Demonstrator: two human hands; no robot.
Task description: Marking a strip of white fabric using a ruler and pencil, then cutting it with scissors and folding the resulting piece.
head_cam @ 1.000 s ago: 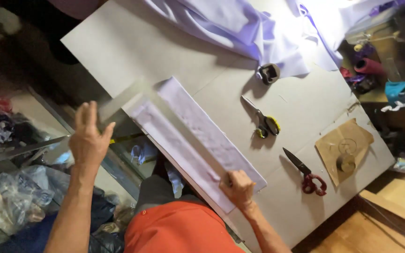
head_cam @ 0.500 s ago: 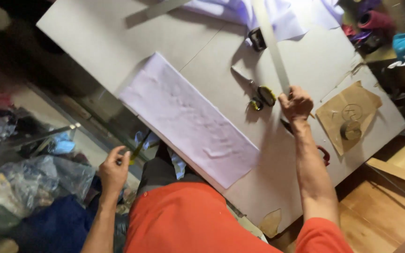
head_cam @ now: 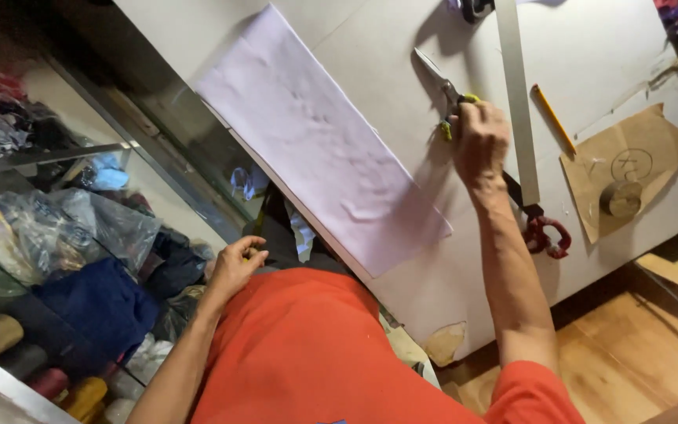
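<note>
Half the yellow-handled shears [head_cam: 442, 86] hide under the right hand [head_cam: 479, 141].

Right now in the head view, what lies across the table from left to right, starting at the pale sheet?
Pale fabric sheet → yellow-handled scissors under the right hand → long metal ruler → pencil → brown paper piece with a small round weight on it.

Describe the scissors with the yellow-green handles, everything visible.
The yellow-green-handled scissors lie flat on the pale worktable, metal blades shut and pointing up-left toward the table's far side. The right hand covers the handles, so only bits of yellow-green show beside the fingers. They sit between the lilac fabric strip and the long metal ruler.
</note>
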